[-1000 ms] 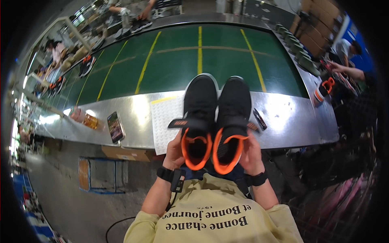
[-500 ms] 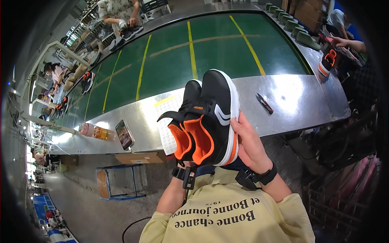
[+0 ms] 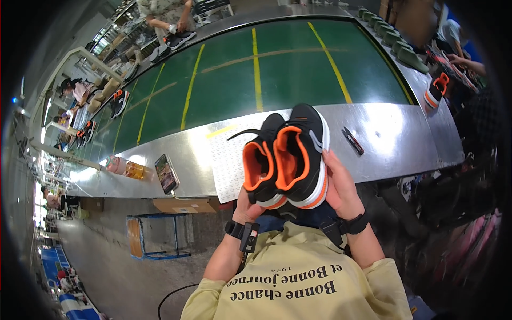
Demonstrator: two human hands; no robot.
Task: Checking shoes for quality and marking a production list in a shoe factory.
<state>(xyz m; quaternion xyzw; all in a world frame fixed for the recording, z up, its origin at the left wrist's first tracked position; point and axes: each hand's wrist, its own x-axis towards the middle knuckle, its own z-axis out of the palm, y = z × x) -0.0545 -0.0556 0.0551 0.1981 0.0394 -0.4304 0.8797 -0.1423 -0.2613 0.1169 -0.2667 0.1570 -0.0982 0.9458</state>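
Here, the left hand (image 3: 248, 209) is closed around the heel of the left shoe (image 3: 265, 161), and the right hand (image 3: 343, 188) clasps the side of the right shoe (image 3: 305, 154), at the near edge of the table (image 3: 384, 152). For steady holding, fingers should press the firm soles, not the soft collars. A bottle (image 3: 133, 170) contains amber liquid; the inside of the box (image 3: 186, 205) is hidden.

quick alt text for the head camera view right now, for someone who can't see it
Left hand and right hand hold two black shoes with orange linings side by side at a metal table. On it lie a sheet, a phone to its left and snips right of the shoes.
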